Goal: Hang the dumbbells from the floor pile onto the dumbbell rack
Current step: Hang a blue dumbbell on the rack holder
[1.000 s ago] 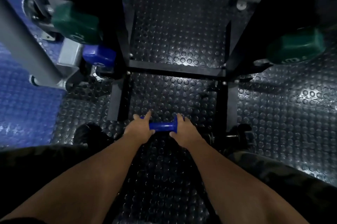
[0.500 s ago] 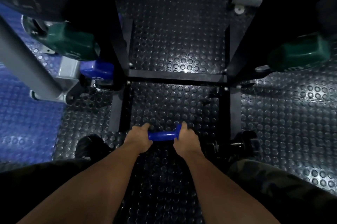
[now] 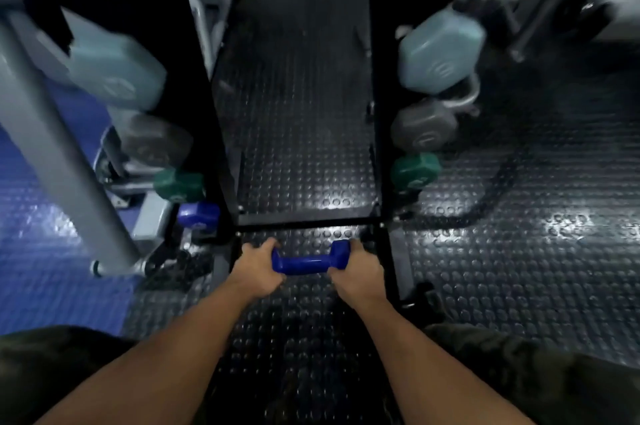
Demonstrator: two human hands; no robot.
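Studded black rubber floor (image 3: 519,269) fills most of the view, with a blue mat section (image 3: 38,234) at left. The black dumbbell rack (image 3: 308,218) stands in the middle, its low crossbar just ahead of the hands, and hung dumbbells run down both sides: pale blue dumbbell heads (image 3: 440,50) at the top, grey ones (image 3: 424,128) below, green ones (image 3: 414,169), then a small blue one (image 3: 198,215) at the lower left. A grey machine post (image 3: 52,147) slants across the left side. The blue dumbbell (image 3: 304,260) is held level, low over the floor and just short of the crossbar; left hand (image 3: 258,267) wraps its left head, right hand (image 3: 356,269) wraps the right head, and the handle is bare between them. Judgement: this is the carry-and-place step, and the free lower right spot opposite the hung small blue one looks like the target. To do it well, keep the bar level, line the handle up with the rack's cradle, set it down rather than dropping it, and get the fingers off the heads before they meet the supports. Hard to make out: the rack hooks are lost in the dark, the upper frame is motion-blurred, the dumbbell's left head is covered by fingers, the floor pile is not clearly visible apart from dark shapes near the right knee, and weight markings are unreadable.
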